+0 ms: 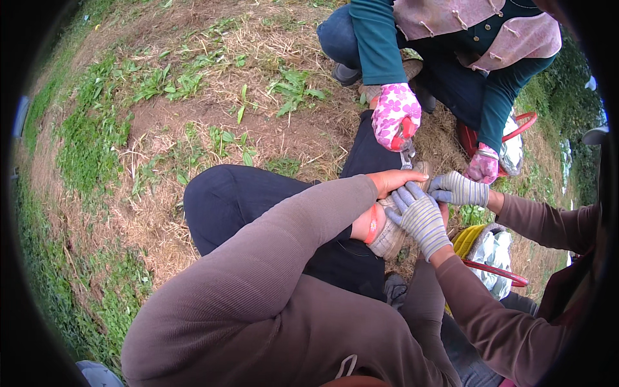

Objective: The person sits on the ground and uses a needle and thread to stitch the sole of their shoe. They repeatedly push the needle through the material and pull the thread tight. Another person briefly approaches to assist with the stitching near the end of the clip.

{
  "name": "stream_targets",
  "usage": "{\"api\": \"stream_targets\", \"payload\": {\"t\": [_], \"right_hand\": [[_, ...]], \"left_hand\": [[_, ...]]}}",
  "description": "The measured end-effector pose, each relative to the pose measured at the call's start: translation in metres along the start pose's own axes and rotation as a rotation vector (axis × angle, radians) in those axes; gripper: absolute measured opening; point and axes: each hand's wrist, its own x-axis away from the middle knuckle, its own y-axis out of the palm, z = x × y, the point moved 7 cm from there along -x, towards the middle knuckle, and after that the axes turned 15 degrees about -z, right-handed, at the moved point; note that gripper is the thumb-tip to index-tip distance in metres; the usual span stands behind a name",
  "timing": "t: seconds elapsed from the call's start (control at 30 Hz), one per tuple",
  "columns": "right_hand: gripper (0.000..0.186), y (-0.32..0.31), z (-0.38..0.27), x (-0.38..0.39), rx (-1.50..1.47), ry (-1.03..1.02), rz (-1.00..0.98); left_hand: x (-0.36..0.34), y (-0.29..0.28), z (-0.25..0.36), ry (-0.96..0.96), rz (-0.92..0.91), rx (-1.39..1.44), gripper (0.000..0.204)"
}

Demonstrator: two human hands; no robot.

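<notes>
My bare left hand [389,181] reaches across and grips the toe end of a beige shoe [387,240]. The shoe is on a foot whose ankle shows an orange band [373,223]. My right hand [444,212] is on the far side of the shoe, mostly covered by a co-worker's striped glove [420,218]; its fingers are hidden. That co-worker's other striped glove [459,189] also meets the shoe close to my hands. Just beyond, a second person's pink flowered glove [396,116] holds red-handled pruning shears [406,132], blades pointing down toward the shoe.
Bent dark-trousered legs [242,197] lie under my left arm. At right stand a yellow basket [467,241] with a red handle and pale plastic inside, and a red basket [469,140] behind it. Dry grass and green weeds [293,90] cover the ground.
</notes>
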Motion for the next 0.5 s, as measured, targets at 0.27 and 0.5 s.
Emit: {"api": "stream_targets", "payload": {"t": [0.27,0.5], "right_hand": [[0.050,-0.001,0.002,-0.002,-0.156,0.018,0.036],[0.052,-0.014,0.004,-0.002,-0.262,0.055,-0.039]], "left_hand": [[0.001,-0.002,0.001,0.000,0.009,-0.032,0.066],[-0.006,-0.010,-0.009,-0.026,-0.006,0.077,0.058]]}}
